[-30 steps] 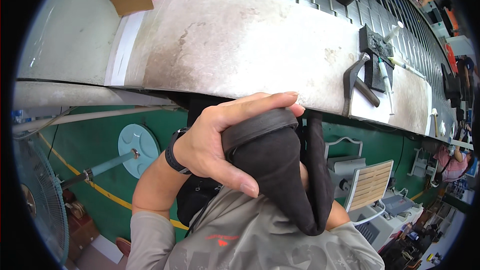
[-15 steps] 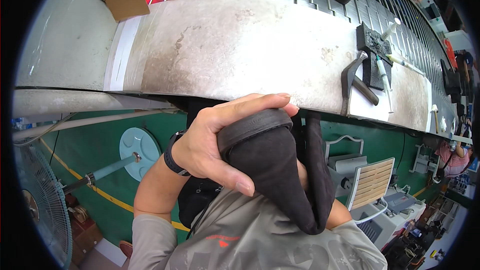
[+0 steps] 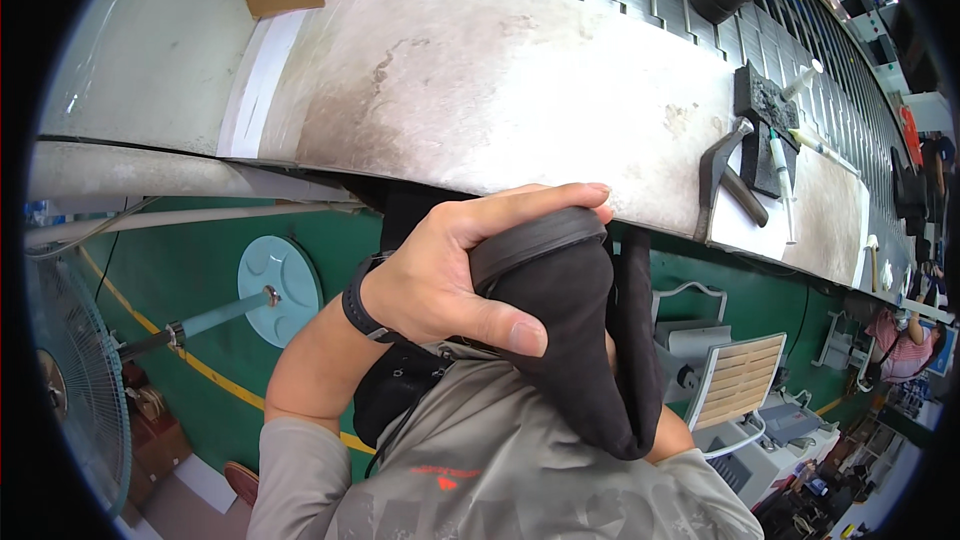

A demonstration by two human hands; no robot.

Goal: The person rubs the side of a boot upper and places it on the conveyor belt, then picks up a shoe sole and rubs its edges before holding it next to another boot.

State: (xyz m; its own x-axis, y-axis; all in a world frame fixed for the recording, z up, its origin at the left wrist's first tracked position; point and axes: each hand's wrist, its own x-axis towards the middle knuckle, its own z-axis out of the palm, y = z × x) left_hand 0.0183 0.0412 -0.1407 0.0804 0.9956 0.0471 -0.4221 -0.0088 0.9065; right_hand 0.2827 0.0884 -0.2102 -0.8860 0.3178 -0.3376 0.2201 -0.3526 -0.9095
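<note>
Head view: blk boot (image 3: 565, 315) is up off the tabletop (image 3: 480, 80), held in front of the person's shirt (image 3: 430, 470), just off the near edge. Left hand (image 3: 425, 280) has its grip clamped on the boot's sole end: fingers over the dark sole (image 3: 540, 240), thumb pressed on the soft upper. Right hand is mostly hidden behind the boot, so can't tell if its grip is clamped or apart; only a bit of skin shows in the gap beside the shaft (image 3: 637, 340).

Risks, my read: shaft looks floppy & folded, so if the right hand gives little support, its wt could twist the sole out of the left grip & drop the boot to the green floor (image 3: 210, 290). Hard thumb pressure might mark the upper, b/c it looks like suede. Fingertips sit near the tabletop edge; a fwd push could pinch them or scuff the sole. Swinging right, the boot might catch the hammer (image 3: 714, 175), whose tip reaches the front edge, or the syringe (image 3: 781, 180) lying by the blk blocks (image 3: 762, 90).
</note>
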